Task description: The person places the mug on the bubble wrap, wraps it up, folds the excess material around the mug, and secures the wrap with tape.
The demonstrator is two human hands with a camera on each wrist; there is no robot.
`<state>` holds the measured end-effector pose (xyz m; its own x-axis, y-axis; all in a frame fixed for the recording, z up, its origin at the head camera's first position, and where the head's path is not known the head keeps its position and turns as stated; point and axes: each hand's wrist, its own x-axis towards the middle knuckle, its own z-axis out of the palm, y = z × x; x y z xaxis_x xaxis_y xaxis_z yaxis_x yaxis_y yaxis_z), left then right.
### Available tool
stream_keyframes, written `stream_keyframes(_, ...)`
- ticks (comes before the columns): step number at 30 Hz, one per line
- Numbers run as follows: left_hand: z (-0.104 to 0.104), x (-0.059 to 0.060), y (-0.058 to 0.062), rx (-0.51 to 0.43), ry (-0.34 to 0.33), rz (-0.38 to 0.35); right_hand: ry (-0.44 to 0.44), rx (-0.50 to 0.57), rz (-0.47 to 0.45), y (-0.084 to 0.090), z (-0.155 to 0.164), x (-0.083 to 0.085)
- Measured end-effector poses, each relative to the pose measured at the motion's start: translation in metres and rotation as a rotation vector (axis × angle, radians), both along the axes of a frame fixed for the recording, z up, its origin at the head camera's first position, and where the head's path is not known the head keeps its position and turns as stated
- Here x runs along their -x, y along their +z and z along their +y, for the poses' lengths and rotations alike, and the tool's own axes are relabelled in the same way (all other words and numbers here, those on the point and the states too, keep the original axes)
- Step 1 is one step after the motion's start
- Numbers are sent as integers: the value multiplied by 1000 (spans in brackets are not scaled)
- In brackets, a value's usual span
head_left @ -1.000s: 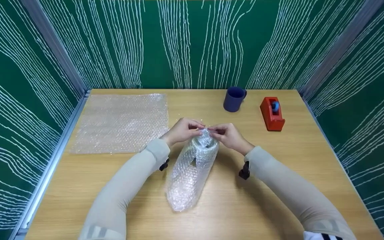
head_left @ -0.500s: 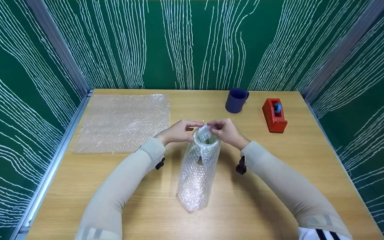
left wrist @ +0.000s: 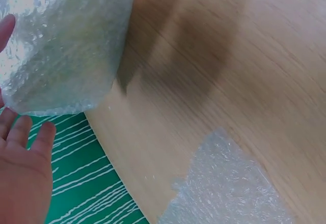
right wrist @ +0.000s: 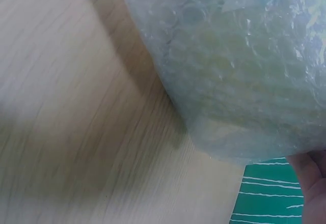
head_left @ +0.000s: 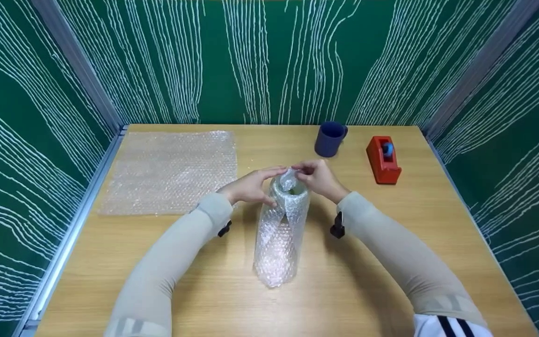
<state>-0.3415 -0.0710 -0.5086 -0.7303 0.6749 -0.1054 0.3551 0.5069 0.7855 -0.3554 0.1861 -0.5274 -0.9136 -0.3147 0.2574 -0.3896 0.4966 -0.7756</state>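
Fingers first: the left hand [head_left: 251,186] has its fingers curled around the upper side of the bubble-wrapped bundle [head_left: 280,224], thumb up near the top edge, so it's gripping the wrap at about 9 o'clock of the bundle's mouth. The right hand [head_left: 318,179] is pinching the loose wrap at the top, around 1 o'clock of that mouth, fingertips bunched tight on the plastic. In the left wrist view you only get the left fingers [left wrist: 23,132] lying next to the wrap [left wrist: 61,40], fairly straight there. The right wrist view shows just a sliver of a fingertip [right wrist: 310,183] under the wrap [right wrist: 244,71], so no real detail from that one.

The bundle itself stands mostly upright on the wooden table [head_left: 391,243], roughly dead centre, bottom end resting on the wood and the top end open between both hands. Something greenish sits inside near the top, can't tell what it is through the bubbles.

Going outward: a flat bubble wrap sheet [head_left: 171,171] lies at about 10 o'clock from the bundle, just beside the left sleeve [head_left: 180,252]. A dark blue mug [head_left: 329,139] stands at 1 o'clock, and a red tape dispenser [head_left: 382,159] sits further out at 2 o'clock. Green patterned walls [head_left: 269,61] box in the table.
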Motion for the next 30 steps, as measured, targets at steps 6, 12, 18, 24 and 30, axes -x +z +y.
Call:
stream_keyframes(6, 3, -2, -2, 17, 16, 60, 40, -94, 36, 7, 5, -6)
stream_keyframes(12, 4, -4, -5, 16, 43, 87, 113, -187, 90, 14, 11, -21)
stream_keyframes(18, 6, -4, -8, 5, 40, 131, 210, -217, 7, 18, 22, -36)
stream_keyframes(24, 5, -3, -8, 1, 10, 175, 272, -243, -49, 19, 26, -42)
stream_keyframes(30, 3, -2, -6, 37, -36, 237, 293, -171, 14, 14, 21, -43)
